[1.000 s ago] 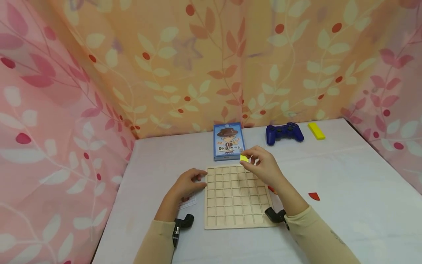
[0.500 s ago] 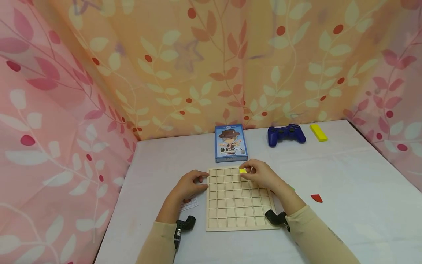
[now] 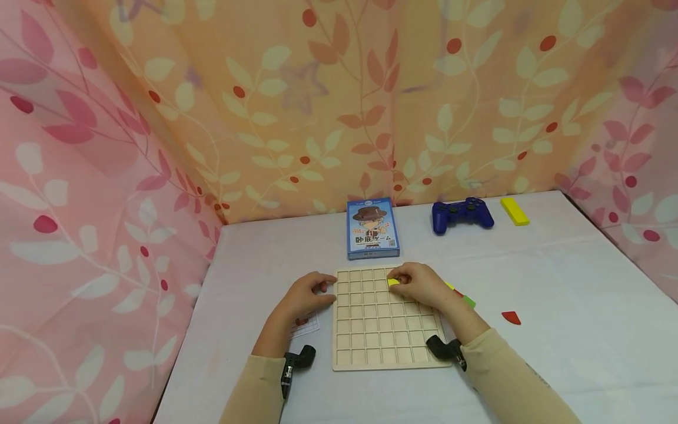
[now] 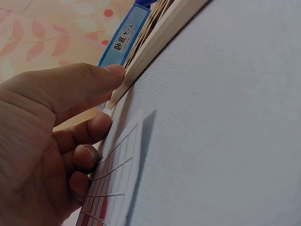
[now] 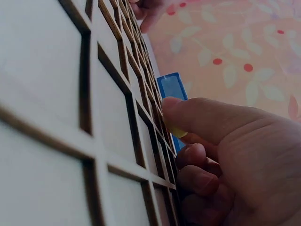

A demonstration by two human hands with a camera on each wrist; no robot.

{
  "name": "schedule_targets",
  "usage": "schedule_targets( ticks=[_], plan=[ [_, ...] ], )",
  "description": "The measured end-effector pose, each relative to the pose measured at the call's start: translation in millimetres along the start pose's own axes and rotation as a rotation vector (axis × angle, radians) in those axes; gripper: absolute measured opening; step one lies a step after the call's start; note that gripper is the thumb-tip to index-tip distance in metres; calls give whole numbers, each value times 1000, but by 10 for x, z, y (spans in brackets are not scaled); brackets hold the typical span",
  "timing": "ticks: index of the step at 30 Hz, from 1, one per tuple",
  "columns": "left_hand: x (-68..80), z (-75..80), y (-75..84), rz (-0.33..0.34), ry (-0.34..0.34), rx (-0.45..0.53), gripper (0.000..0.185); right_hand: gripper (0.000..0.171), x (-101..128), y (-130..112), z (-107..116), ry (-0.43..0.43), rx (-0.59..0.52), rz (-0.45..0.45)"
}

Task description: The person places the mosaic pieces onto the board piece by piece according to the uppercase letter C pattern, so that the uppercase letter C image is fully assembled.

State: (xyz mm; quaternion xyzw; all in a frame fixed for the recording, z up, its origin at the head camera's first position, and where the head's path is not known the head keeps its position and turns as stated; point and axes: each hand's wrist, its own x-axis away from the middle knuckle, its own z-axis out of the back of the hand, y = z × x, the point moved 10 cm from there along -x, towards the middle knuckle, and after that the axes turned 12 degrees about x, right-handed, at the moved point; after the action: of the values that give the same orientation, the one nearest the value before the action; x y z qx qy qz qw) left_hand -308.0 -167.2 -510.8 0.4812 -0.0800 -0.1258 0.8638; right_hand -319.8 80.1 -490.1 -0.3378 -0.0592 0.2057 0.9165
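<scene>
Yellow piece (image 3: 393, 282): pinched between thumb and index finger at the far part of the board, right of its middle line; whether it is seated in a cell or held just above it cannot be told.
Right hand (image 3: 424, 287): closed on the yellow piece by the fingertips, the remaining fingers curled beneath, as shown in the right wrist view.
Left hand (image 3: 306, 297): gripping nothing; the thumb and index fingertip are set apart against the board's left edge, the other fingers loosely bent.
Wooden grid board (image 3: 365, 325): laid flat on the white-covered table (image 3: 609, 341), its visible cells unfilled.
Printed grid card (image 3: 308, 325): partly covered by the left hand, left of the board.
Loose pieces: 1 red quarter-circle (image 3: 511, 318) is seen well right of the board; 1 green piece (image 3: 469, 302) is partly hidden by the right arm (image 3: 468, 324).
Step in hand: placement of 1 piece into a cell is apparently under way.
Next move: the edges should be squared to the cell walls, the piece pressed flat, then released, with the board kept steady from the left.
</scene>
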Motion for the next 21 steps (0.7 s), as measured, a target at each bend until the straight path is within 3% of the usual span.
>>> schedule_targets(
  ticks=[11, 21],
  plan=[
    [11, -7, -41, 34, 10, -4, 39, 26, -13, 27, -24, 39, 93, 14],
    [-13, -3, -13, -3, 6, -24, 38, 19, -15, 80, 21, 66, 76, -45]
  ],
)
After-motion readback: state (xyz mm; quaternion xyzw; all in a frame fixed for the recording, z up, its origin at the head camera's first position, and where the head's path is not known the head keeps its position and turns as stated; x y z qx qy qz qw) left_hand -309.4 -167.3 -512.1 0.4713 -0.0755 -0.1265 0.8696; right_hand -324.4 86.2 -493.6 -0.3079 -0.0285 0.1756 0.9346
